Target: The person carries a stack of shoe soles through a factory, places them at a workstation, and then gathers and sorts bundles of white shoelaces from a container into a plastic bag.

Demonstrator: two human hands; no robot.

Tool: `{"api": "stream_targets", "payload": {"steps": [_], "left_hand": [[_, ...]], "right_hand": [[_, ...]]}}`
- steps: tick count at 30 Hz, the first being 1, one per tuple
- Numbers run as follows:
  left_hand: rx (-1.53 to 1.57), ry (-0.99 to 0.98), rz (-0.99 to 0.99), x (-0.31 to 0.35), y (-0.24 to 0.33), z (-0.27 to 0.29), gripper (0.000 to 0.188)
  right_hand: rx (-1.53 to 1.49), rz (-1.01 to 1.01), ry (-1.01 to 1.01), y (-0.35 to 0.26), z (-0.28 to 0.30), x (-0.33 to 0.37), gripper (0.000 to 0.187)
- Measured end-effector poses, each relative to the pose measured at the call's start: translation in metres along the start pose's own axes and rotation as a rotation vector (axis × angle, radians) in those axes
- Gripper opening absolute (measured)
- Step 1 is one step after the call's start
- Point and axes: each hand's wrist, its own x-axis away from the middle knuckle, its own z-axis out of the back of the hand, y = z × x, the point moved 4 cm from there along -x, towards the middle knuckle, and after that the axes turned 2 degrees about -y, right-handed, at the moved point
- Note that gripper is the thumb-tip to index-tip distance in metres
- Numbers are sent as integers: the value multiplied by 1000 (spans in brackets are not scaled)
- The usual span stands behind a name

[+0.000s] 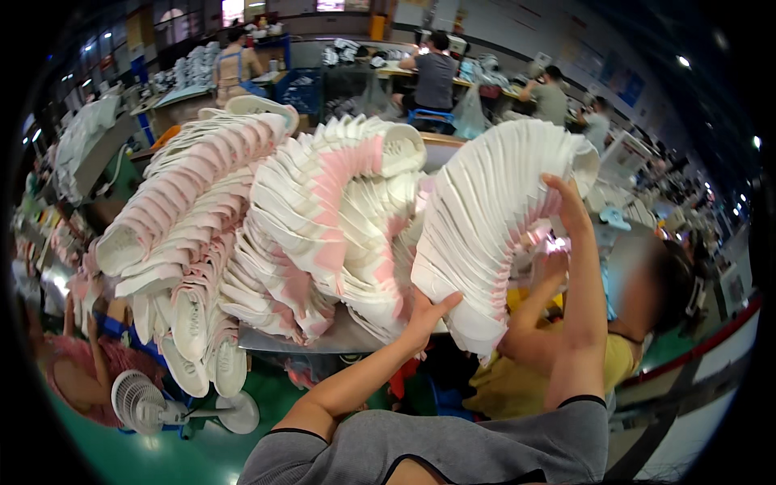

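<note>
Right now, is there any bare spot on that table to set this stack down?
Only a thin strip of metal table edge shows, below the pink-and-white stacks, near the left hand. Everything else is piled; the right hand steadies the white stack.

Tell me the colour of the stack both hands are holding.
The stack of soles is plain white, seen in the head view.

Few items of this kind are in view. A yellow upright box or bin (378, 27) stands at the far wall, top centre. Pale rectangular wall sheets (412, 11) hang just right of it. A bright screen or window panel (330, 5) sits at the top edge; which, cannot be told.
</note>
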Motion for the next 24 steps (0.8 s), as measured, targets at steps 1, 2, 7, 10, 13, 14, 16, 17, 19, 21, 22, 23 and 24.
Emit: {"api": "stream_targets", "payload": {"steps": [1,2,7,10,13,14,16,17,19,21,22,23,24], "left_hand": [[-13,19,-22,-3,14,-5,83],[-136,76,-100,-6,28,-11,85],[-467,299,-140,-29,76,-17,75],[-288,223,-263,-20,101,-43,79],[-365,276,-300,-26,89,-45,84],[-420,293,-309,-33,72,-33,87],[-465,311,-272,-40,48,-30,88],[-503,324,-224,-44,32,-29,89],[-336,330,-68,-56,-15,-9,88],[-159,215,-12,-62,-44,-25,84],[-144,222,-17,-67,-57,-30,84],[-76,218,49,-68,-70,-23,83],[-3,192,124,-69,-83,-21,82]], "right_hand": [[-92,71,4,2,4,-8,61],[-145,24,28,9,23,-14,54],[-342,15,-179,-15,21,-53,42],[-438,62,-165,9,9,-87,42],[-449,40,-100,43,9,-105,47],[-455,-5,-135,52,5,-110,50],[-422,-110,-157,66,5,-106,53],[-379,-222,-169,75,6,-100,57],[-247,-270,-173,75,0,-86,54],[-3,-215,-163,108,30,-100,47],[102,-111,-188,135,48,-116,44],[86,-95,-217,139,33,-116,38],[71,-313,-345,154,39,-119,39]]}}
